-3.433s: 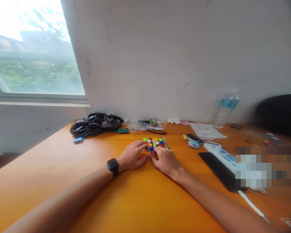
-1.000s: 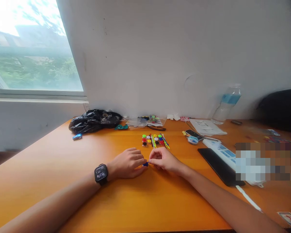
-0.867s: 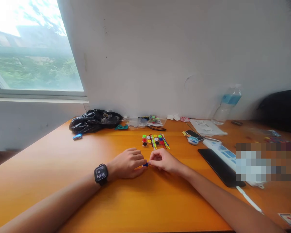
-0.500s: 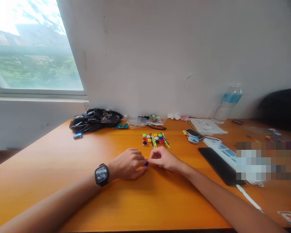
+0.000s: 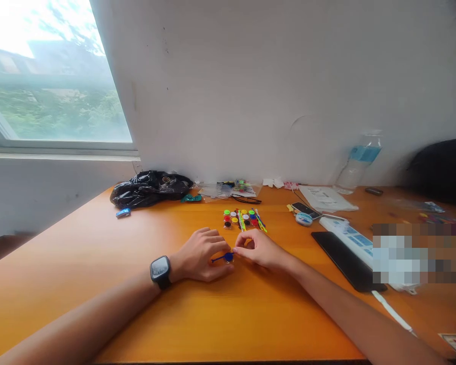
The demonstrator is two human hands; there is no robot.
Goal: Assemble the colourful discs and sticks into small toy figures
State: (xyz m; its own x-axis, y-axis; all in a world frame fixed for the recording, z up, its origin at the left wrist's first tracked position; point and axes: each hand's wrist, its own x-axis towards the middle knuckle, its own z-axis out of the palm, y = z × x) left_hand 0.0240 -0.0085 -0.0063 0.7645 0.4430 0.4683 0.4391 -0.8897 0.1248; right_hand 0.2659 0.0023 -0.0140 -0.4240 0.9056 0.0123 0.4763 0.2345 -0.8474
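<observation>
A small blue disc with a clear rim (image 5: 228, 257) lies between my hands on the wooden table (image 5: 197, 319). A thin blue strip (image 5: 217, 259) runs across or through the disc; I cannot tell which. My right hand (image 5: 261, 249) pinches the strip's right end between thumb and forefinger. On the other side, my left hand (image 5: 205, 255), with a black watch on its wrist, curves around the disc, thumb and fingers apart. Beyond the hands, several coloured discs (image 5: 234, 220) and toothed plastic strips (image 5: 241, 221) sit in a cluster.
At the back left lies a black plastic bag (image 5: 148, 187), near a small blue packet (image 5: 123, 213). To the right are a black tablet-like slab (image 5: 344, 261), a white power strip (image 5: 347, 235), a phone (image 5: 306, 209) and a round white case (image 5: 303, 219). A clear bottle (image 5: 359, 162) stands by the wall.
My left thumb and fingers have spread apart, uncovering the blue disc and strip that they mostly hid. My right hand keeps its pinch in nearly the same place.
</observation>
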